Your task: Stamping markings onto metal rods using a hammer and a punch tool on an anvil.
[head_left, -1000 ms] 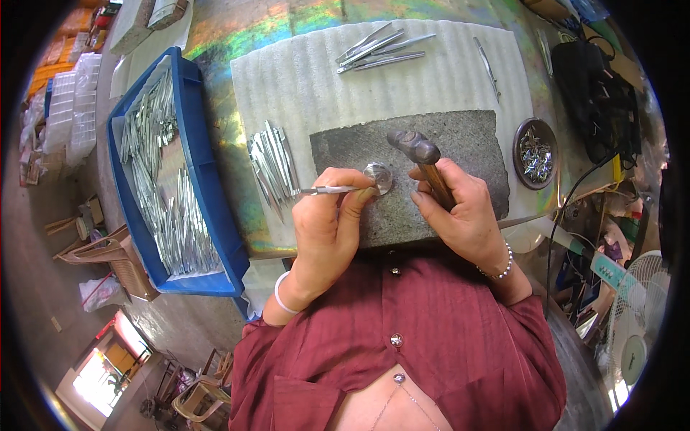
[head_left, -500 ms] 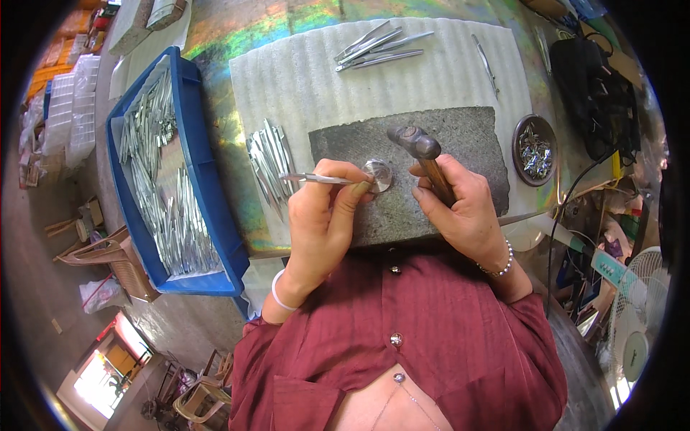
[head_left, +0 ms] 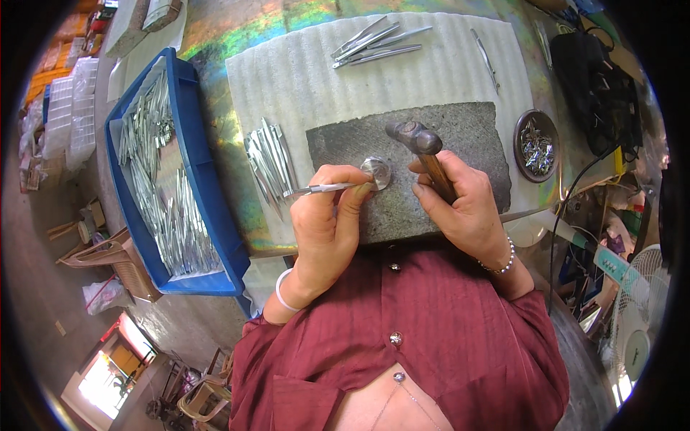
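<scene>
Pinching a thin metal strip (head_left: 320, 189) in your left hand (head_left: 327, 215) so its tip rests on the round steel anvil (head_left: 376, 172) at the stone slab's (head_left: 460, 129) near edge, you clamp your right hand (head_left: 460, 205) on the hammer (head_left: 420, 147), poised just beside.

Left hand (head_left: 327, 215) raised the metal piece (head_left: 323, 189) slightly.

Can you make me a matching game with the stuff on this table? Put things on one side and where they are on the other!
Things:
1. hammer
2. blue tray
3. small round dish
4. metal disc

Places:
A. far left of the table
B. on the grey stone slab
C. in the right hand
D. right of the slab

Pairs: 1-C, 2-A, 3-D, 4-B
</scene>
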Demonstrator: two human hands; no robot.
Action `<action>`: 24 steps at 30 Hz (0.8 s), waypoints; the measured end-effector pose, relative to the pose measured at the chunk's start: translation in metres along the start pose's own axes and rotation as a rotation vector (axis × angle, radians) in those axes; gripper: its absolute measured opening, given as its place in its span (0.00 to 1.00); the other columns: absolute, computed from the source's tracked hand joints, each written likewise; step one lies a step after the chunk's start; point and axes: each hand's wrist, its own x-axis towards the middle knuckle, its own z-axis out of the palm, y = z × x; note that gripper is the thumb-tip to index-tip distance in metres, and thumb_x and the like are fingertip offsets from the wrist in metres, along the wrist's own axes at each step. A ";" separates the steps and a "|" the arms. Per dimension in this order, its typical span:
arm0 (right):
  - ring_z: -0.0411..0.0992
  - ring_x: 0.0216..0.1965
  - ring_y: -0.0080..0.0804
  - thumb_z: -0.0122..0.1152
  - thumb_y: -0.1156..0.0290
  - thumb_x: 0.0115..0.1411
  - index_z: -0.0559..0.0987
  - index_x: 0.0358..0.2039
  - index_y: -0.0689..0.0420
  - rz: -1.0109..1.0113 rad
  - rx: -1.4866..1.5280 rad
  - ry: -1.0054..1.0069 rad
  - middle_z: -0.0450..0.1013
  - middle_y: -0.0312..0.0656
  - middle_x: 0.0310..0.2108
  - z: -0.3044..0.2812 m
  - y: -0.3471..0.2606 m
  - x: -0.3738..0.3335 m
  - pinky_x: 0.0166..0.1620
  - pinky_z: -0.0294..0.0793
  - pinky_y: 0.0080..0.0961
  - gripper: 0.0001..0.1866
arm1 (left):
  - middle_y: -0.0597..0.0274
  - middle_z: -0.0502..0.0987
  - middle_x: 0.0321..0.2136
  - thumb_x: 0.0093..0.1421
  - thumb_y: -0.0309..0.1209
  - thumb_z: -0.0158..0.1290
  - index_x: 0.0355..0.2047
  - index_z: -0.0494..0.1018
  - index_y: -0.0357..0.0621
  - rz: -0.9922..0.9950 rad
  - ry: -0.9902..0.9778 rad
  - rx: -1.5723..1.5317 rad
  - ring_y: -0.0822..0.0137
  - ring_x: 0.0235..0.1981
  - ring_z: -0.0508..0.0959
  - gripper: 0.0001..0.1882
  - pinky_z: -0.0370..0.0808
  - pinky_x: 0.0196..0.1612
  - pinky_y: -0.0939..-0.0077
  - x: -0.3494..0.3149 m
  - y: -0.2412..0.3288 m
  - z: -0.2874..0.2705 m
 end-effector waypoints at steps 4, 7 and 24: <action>0.75 0.27 0.32 0.59 0.76 0.53 0.73 0.39 0.63 -0.010 -0.018 0.008 0.73 0.47 0.27 -0.001 0.001 -0.001 0.32 0.72 0.25 0.12 | 0.58 0.73 0.26 0.57 0.17 0.51 0.33 0.71 0.35 -0.007 -0.007 0.017 0.70 0.25 0.74 0.04 0.70 0.29 0.81 0.001 0.001 0.000; 0.75 0.27 0.33 0.59 0.76 0.53 0.73 0.39 0.62 -0.002 -0.021 0.003 0.73 0.47 0.27 -0.002 0.000 -0.001 0.32 0.71 0.25 0.12 | 0.58 0.73 0.26 0.57 0.17 0.51 0.33 0.71 0.35 0.023 -0.031 0.049 0.69 0.25 0.74 0.04 0.70 0.29 0.80 0.002 0.003 -0.001; 0.75 0.28 0.36 0.59 0.77 0.53 0.73 0.39 0.62 0.005 -0.020 0.004 0.73 0.48 0.28 -0.004 -0.003 -0.001 0.33 0.72 0.26 0.12 | 0.60 0.73 0.27 0.58 0.17 0.50 0.34 0.70 0.35 -0.041 -0.028 0.020 0.72 0.27 0.77 0.04 0.72 0.29 0.82 0.002 0.003 -0.001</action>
